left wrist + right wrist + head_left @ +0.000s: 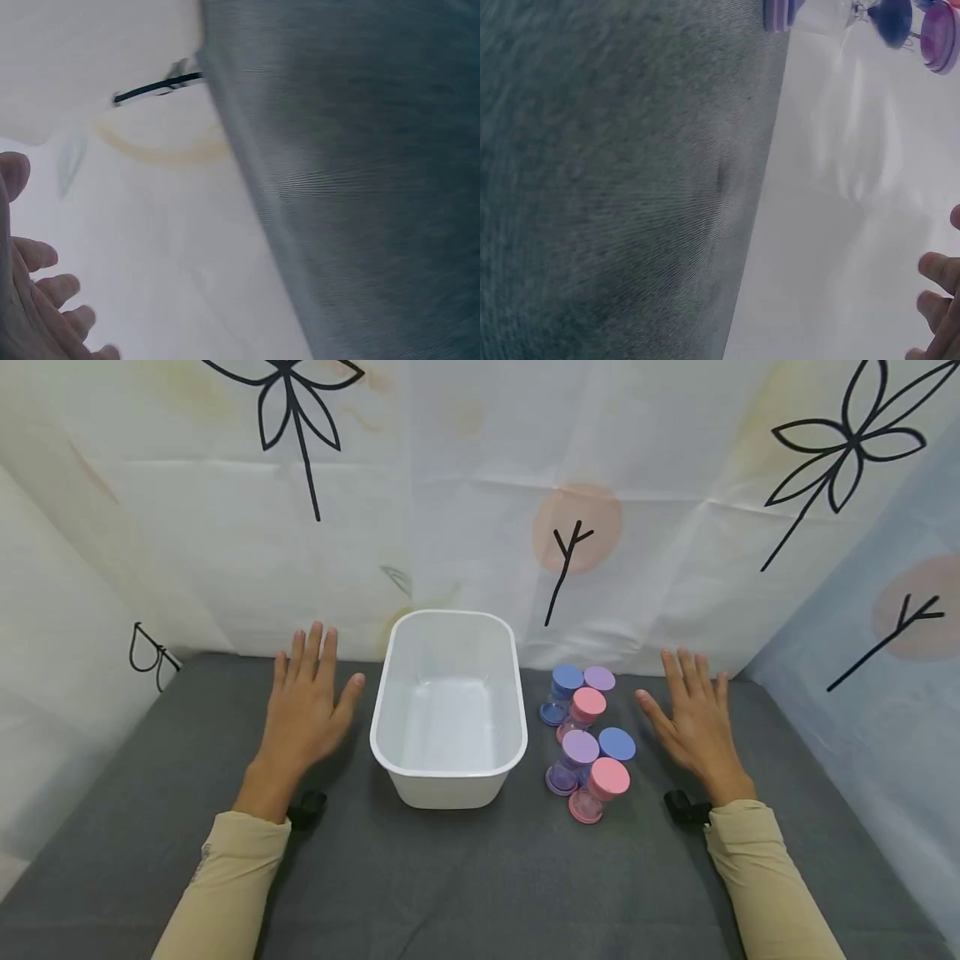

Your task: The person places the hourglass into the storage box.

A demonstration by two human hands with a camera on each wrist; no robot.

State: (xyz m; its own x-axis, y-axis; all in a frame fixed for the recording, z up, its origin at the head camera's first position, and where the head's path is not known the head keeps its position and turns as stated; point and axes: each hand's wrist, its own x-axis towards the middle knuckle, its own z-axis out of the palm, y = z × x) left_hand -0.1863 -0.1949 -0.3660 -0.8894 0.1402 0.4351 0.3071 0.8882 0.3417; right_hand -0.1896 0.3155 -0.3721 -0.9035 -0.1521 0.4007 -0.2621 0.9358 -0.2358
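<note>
My left hand [303,714] is held palm down over the grey cloth, left of a white plastic tub [448,774], its fingers straight and holding nothing. On the other side, my right hand [697,731] lies with fingers spread, also holding nothing. Between the tub and that hand stand several small hourglasses in two clusters. The back cluster has a blue hourglass [567,681], a pink hourglass [588,705] and a purple hourglass [599,678]. In the front one are a purple hourglass [580,749], a blue hourglass [617,744] and a pink hourglass [608,779]. The tub's inside shows bare white.
Grey cloth [480,885] covers the table. A pale printed curtain [465,510] with leaf and twig drawings hangs along the back edge and both sides. Black wrist cameras [307,810] are strapped under both wrists.
</note>
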